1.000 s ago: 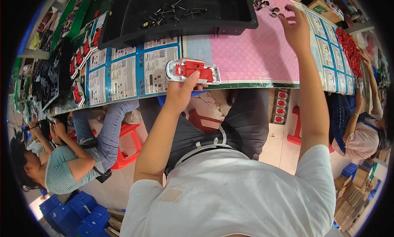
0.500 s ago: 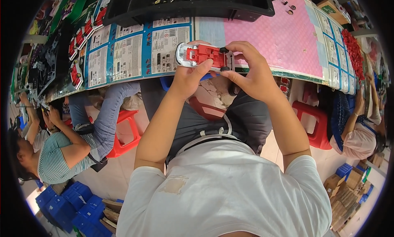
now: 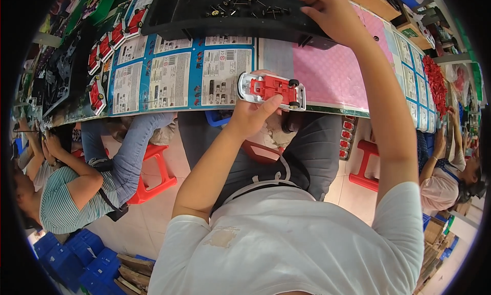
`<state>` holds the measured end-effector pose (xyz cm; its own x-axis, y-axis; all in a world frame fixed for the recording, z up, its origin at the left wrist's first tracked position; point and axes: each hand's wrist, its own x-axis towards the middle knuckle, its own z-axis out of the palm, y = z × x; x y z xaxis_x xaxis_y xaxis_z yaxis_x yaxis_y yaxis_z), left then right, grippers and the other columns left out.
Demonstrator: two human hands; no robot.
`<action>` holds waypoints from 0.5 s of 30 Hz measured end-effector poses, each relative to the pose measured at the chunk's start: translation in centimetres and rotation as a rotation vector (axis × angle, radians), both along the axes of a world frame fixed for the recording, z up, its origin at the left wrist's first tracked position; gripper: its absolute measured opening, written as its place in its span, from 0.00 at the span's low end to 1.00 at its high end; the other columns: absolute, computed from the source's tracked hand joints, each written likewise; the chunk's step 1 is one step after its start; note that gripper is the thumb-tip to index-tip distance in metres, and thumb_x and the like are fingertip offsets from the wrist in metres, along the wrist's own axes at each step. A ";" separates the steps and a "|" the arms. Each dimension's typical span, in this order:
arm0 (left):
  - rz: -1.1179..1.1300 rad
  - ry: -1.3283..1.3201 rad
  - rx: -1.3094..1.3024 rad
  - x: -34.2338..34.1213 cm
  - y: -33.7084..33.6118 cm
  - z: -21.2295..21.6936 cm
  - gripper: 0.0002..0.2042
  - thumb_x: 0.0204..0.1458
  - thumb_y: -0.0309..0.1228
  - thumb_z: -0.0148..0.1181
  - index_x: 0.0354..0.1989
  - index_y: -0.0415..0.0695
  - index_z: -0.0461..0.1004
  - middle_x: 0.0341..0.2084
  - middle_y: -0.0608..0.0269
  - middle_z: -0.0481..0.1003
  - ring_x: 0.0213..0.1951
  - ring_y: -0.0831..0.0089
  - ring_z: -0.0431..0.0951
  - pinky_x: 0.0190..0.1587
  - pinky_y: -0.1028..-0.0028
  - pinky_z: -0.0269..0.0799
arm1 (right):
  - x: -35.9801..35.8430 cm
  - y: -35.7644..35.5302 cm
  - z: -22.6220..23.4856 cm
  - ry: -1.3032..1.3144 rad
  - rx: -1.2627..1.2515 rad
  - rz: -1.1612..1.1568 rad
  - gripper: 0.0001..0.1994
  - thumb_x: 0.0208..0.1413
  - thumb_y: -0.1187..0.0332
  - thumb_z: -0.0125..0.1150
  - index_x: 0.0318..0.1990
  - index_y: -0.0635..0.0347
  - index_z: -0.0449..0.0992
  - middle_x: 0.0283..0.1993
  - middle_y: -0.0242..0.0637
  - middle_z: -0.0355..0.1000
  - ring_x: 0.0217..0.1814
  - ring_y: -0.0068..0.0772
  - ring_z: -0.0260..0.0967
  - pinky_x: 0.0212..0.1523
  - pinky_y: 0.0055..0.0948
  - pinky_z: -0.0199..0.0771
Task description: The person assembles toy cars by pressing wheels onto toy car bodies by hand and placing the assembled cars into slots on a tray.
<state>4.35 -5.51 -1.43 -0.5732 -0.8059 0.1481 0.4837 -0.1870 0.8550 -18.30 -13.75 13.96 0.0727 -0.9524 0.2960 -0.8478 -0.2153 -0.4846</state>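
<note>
A toy car [image 3: 263, 88] lies underside up in my left hand [image 3: 250, 113], with my thumb pressed on its red chassis. Its body is white, and one pair of black wheels shows at its right end; no wheels are visible at the left end. My right hand [image 3: 332, 14] is over the right part of the black tray [image 3: 179, 26], fingers apart and nothing visible in them. Several small wheel axles [image 3: 250, 8] lie in the tray to the left of that hand.
Several red and white toy cars [image 3: 117, 34] stand along the table's left side. A pink sheet [image 3: 327, 70] covers the table right of the printed card sheets [image 3: 171, 75]. Red parts [image 3: 434, 80] are heaped at the far right. People sit on both sides, near red stools [image 3: 156, 177].
My right hand has let go of the toy car and moved up and right over the black tray. The car, still in my left hand, sits slightly lower and further right in view.
</note>
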 end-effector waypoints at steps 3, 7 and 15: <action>-0.033 -0.023 -0.014 -0.5 -0.2 0.4 0.23 0.57 0.30 0.63 0.57 0.40 0.61 0.42 0.61 0.76 0.38 0.79 0.78 0.38 0.77 0.76 | -4.8 -7.5 -5.4 0.449 -0.061 0.301 0.12 0.50 0.75 0.67 0.43 0.65 0.79 0.42 0.47 0.76 0.43 0.46 0.76 0.46 0.33 0.75; -0.059 -0.033 0.022 -0.4 -0.2 0.5 0.23 0.57 0.30 0.63 0.57 0.40 0.61 0.43 0.61 0.75 0.39 0.80 0.78 0.40 0.79 0.75 | -6.3 -10.3 -7.4 0.540 0.153 0.247 0.13 0.52 0.75 0.66 0.45 0.66 0.78 0.51 0.44 0.75 0.46 0.43 0.76 0.50 0.31 0.74; 0.033 -0.131 -0.185 -0.7 -0.4 0.1 0.28 0.50 0.29 0.72 0.56 0.39 0.62 0.45 0.62 0.75 0.46 0.77 0.77 0.50 0.74 0.74 | 3.0 7.8 -4.1 -0.496 -0.062 0.134 0.12 0.49 0.70 0.73 0.36 0.66 0.76 0.48 0.44 0.77 0.47 0.34 0.76 0.48 0.27 0.75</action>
<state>3.69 -5.92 -1.29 -0.5708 -0.7907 0.2213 0.3693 -0.0066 0.9293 -15.25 -5.95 9.84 0.0295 -0.9239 0.3816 -0.4820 -0.3476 -0.8042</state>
